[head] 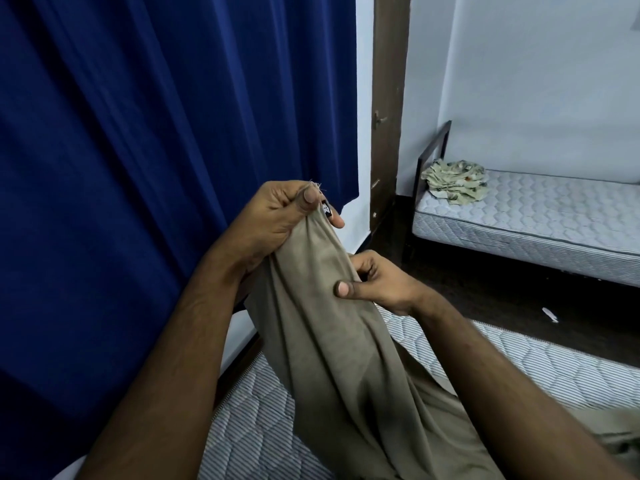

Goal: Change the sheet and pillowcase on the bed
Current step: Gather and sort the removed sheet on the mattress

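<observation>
Bare quilted mattress [540, 368] below, blue curtain [138, 150] at left. Left hand [277, 213] pinches a corner of the tan sheet [332, 341] held up; right hand [377, 282] grips a fold just beneath. Cloth looks soft, light, limp; probably best taken by corners and hem. Lower sheet runs out of frame; small dark tag [326, 210] unreadable.

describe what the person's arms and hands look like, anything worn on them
Both forearms are bare up to the frame edge: no sleeves, watch, bracelet or gloves in view. The left hand and the right hand show no rings on the fingers that can be seen. Nails are short and unpainted. Fine hair shows along the forearms. Nothing further up the arms is in view.
</observation>
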Demonstrator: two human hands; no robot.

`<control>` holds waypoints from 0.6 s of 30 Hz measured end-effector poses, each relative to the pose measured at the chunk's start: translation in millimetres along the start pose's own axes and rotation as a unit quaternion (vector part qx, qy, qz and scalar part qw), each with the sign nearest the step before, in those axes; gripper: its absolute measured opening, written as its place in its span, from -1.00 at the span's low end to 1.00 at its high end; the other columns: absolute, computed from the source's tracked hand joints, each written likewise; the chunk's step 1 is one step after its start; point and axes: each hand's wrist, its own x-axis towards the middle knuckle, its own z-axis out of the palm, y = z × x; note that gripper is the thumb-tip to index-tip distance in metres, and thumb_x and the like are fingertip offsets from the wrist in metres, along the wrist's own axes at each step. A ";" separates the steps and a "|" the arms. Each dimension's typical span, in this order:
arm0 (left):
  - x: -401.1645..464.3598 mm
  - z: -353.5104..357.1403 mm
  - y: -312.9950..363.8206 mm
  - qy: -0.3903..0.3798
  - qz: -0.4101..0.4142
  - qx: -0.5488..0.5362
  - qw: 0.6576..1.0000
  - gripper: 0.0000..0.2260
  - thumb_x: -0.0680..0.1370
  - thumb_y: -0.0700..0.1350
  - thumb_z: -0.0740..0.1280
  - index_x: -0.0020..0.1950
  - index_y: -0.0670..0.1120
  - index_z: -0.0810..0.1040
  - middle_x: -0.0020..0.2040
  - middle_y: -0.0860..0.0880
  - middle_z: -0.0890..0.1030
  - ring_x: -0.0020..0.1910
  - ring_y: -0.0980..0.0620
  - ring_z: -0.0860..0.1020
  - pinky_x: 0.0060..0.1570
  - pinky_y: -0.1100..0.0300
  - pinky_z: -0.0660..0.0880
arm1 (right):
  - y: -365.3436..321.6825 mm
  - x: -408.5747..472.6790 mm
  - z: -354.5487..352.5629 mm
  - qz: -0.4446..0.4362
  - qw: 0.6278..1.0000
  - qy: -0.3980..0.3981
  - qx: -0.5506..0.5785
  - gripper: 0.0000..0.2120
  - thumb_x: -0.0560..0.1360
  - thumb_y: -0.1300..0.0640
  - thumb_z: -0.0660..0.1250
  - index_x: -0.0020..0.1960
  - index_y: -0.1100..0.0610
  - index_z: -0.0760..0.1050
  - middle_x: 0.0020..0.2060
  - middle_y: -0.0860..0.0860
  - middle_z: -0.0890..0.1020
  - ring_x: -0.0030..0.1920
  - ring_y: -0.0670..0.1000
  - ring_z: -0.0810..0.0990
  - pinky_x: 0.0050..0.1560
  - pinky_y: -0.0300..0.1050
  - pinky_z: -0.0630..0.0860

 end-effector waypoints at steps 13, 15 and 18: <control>11.0 -6.3 -32.1 0.212 0.048 0.122 0.968 -0.58 0.62 0.08 0.36 -0.30 -0.19 0.54 -0.38 -0.23 0.48 -0.34 0.15 0.44 -0.18 0.13 0.44 | 34.3 -6.7 15.9 -0.114 0.903 0.301 -0.286 -0.87 0.54 0.14 0.46 -0.11 0.21 0.66 -0.07 -0.02 0.60 -0.02 -0.04 0.61 0.00 -0.10 0.54; 13.3 -1.8 -30.9 0.228 0.073 0.141 0.961 -0.59 0.62 0.05 0.36 -0.31 -0.20 0.53 -0.41 -0.17 0.42 -0.38 0.18 0.40 -0.18 0.18 0.46 | 35.6 -10.2 20.1 -0.119 0.888 0.327 -0.300 -0.94 0.54 0.19 0.45 -0.09 0.16 0.67 -0.03 -0.07 0.62 0.03 -0.08 0.62 0.02 -0.22 0.51; 15.3 3.8 -27.6 0.230 0.103 0.143 0.957 -0.58 0.63 0.01 0.36 -0.25 -0.31 0.56 -0.37 -0.31 0.46 -0.39 -0.08 0.43 -0.17 0.25 0.47 | 37.7 -14.5 24.7 -0.124 0.872 0.357 -0.310 -0.94 0.54 0.23 0.44 -0.11 0.13 0.67 0.00 -0.09 0.63 0.05 -0.11 0.63 0.03 -0.30 0.48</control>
